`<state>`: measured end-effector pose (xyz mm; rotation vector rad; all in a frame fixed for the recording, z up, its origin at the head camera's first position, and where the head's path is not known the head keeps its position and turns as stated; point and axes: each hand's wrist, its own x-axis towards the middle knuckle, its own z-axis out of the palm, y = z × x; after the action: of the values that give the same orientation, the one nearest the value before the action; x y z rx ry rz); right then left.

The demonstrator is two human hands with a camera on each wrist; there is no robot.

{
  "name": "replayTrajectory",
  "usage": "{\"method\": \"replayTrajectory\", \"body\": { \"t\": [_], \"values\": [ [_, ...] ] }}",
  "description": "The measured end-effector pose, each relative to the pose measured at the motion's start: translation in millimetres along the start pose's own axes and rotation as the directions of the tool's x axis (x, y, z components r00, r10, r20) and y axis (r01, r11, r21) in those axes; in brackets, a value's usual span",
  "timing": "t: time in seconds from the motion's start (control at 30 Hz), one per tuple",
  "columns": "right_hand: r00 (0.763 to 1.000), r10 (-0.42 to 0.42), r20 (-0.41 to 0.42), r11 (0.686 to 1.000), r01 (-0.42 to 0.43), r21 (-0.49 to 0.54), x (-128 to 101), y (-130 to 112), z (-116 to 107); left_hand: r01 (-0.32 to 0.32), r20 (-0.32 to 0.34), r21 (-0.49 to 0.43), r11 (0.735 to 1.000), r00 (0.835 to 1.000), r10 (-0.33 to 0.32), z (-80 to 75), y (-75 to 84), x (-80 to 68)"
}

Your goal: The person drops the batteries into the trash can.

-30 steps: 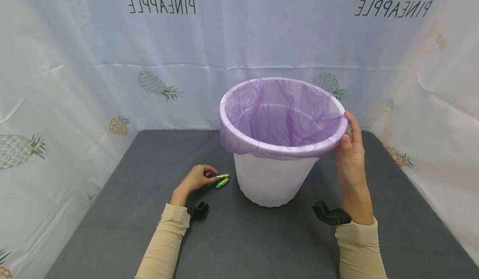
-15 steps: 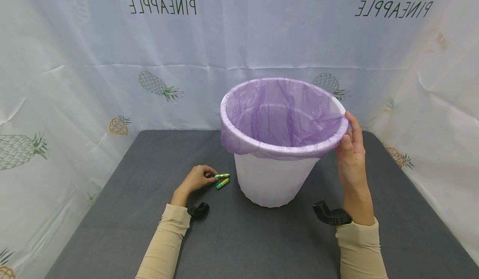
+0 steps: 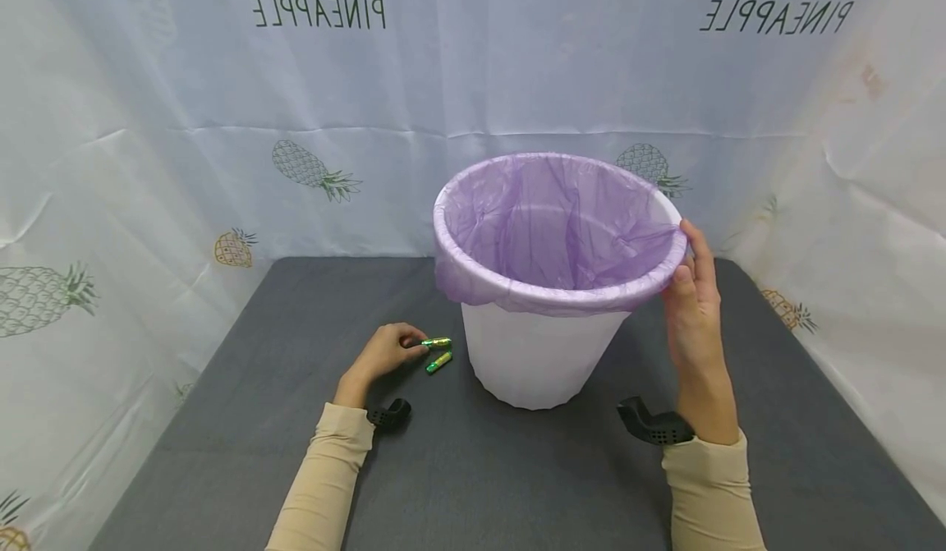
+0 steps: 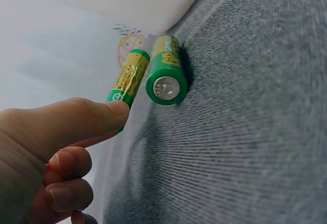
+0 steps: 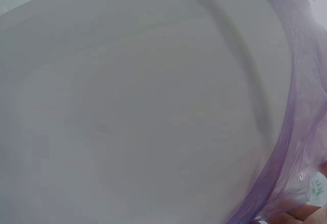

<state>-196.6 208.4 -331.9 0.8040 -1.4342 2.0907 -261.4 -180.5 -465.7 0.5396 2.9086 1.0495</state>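
Note:
My left hand (image 3: 386,352) pinches a green and gold battery (image 4: 131,75) by one end between thumb and forefinger, the other fingers curled below. In the left wrist view the battery slants up beside a second green and gold battery (image 4: 167,73), which lies on the table with its flat metal end facing the camera. Right of both stands a white trash can (image 3: 543,358) lined with a purple trash bag (image 3: 543,243) folded over the rim. My right hand (image 3: 693,305) holds the can's right rim through the bag; in the right wrist view only fingertips (image 5: 301,215) show at the corner.
The dark grey table (image 3: 488,477) carries everything. Behind and on both sides hangs a pale curtain (image 3: 414,83) with pineapple prints. Black wrist mounts (image 3: 654,424) sit on both forearms.
The pinched battery has risen slightly from beside the other one, with my left hand shifting up a little. My right hand and the trash can have stayed put.

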Motion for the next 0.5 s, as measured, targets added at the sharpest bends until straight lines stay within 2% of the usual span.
{"method": "replayTrajectory", "body": {
  "t": [0.2,0.5],
  "values": [
    [1.000,0.005,-0.002,1.000,-0.005,-0.004,0,0,1,-0.003,-0.025,-0.015,1.000,1.000,0.002,-4.3,-0.2,-1.1],
    [1.000,0.012,-0.017,1.000,-0.012,0.005,0,-1,2,0.034,-0.064,-0.069,0.997,0.997,-0.039,-19.1,9.5,-6.8]
  ]
}}
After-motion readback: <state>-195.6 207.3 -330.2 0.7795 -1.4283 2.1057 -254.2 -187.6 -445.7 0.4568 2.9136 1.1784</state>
